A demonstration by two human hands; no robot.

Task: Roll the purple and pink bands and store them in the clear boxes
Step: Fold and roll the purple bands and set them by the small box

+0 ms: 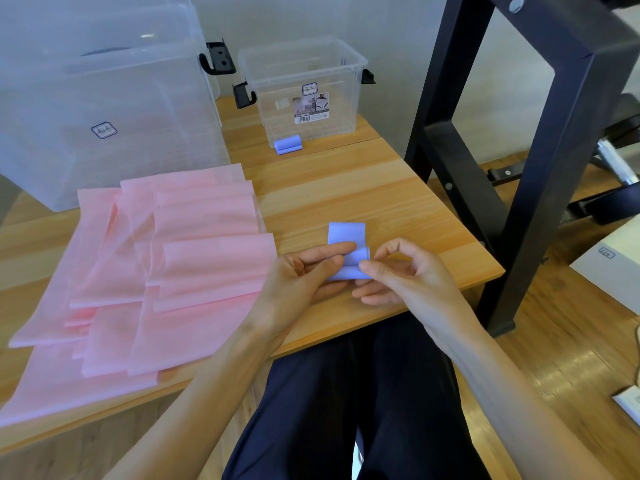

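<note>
The person sits at the wooden table [398, 202] and works on a purple band [347, 233] near its front edge. Both hands hold the band so it can be rolled up small. The left hand [304, 271] pinches the rolled part between thumb and fingers, probably to keep the roll from popping open. The right hand [398, 271] pinches the other side of the roll with its thumb and first finger, so the roll stays even. The far end of the band lies flat on the table, not rolled yet. It likely lies flat so it feeds in smoothly.

Another purple roll [288, 144] is done. It sits on the table, touching the front of the small clear box [304, 64], not inside it. It seems to wait there to be put in.

The pink bands [156, 265] lie spread in a loose pile on the left side of the table, overlapping each other. None of them looks rolled. The big clear box [104, 98] stands just behind them, probably because the pink bands are larger and need more room.
</note>
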